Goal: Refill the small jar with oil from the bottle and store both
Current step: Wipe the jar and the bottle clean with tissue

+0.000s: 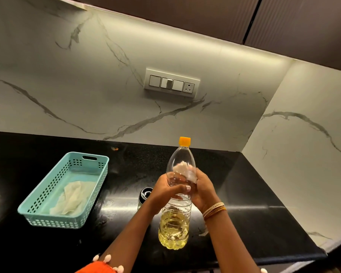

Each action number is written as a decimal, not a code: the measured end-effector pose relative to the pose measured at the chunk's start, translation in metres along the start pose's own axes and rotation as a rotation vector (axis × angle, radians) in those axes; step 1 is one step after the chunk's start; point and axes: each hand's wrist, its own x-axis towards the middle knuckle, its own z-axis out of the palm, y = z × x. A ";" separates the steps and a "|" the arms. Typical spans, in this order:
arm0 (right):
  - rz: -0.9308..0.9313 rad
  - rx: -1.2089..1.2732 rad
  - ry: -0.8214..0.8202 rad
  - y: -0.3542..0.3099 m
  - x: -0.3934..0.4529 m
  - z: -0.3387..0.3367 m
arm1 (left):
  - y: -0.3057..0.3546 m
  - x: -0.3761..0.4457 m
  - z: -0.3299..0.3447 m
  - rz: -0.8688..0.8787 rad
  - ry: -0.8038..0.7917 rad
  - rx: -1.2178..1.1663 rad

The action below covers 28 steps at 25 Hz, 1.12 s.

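A clear plastic oil bottle (174,223) with an orange cap (184,141) stands upright on the black counter, yellow oil filling its lower third. My left hand (165,191) grips its middle from the left. My right hand (202,191) presses a white tissue (183,168) against the bottle's upper side. The small jar (145,195), dark-topped, stands just behind my left wrist and is mostly hidden.
A turquoise perforated basket (98,160) with a crumpled white cloth (72,200) inside sits at the left of the black counter (254,194). Marble walls meet in a corner at the right, with a switch panel (171,83). The counter's front edge runs at lower right.
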 end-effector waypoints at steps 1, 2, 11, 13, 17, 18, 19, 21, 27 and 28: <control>0.016 0.003 -0.018 0.001 -0.003 0.000 | 0.000 -0.001 0.000 -0.008 -0.008 -0.007; 0.002 -0.003 -0.029 -0.002 -0.005 0.000 | 0.000 -0.002 0.001 -0.018 -0.015 -0.005; -0.583 -0.174 0.056 -0.029 -0.024 0.022 | 0.002 -0.009 -0.002 -0.011 0.004 0.102; -0.679 -0.231 0.054 -0.017 -0.030 0.026 | 0.003 -0.009 -0.004 0.008 0.017 0.111; -0.920 -0.255 0.045 0.022 -0.043 0.024 | 0.003 -0.010 -0.008 0.015 0.056 0.089; -1.003 -0.331 0.034 0.032 -0.046 0.024 | 0.003 -0.011 -0.009 0.028 0.054 0.089; -1.077 -0.441 0.037 0.040 -0.049 0.024 | 0.004 -0.011 -0.009 0.042 0.053 0.099; -1.149 -0.617 0.063 0.046 -0.045 0.022 | 0.006 -0.012 -0.007 0.054 0.044 0.113; -0.909 -0.549 0.185 0.006 -0.023 0.025 | 0.004 -0.012 -0.004 0.012 0.039 0.088; -0.862 -0.499 0.229 0.005 -0.021 0.025 | 0.004 -0.012 -0.004 0.004 0.039 0.095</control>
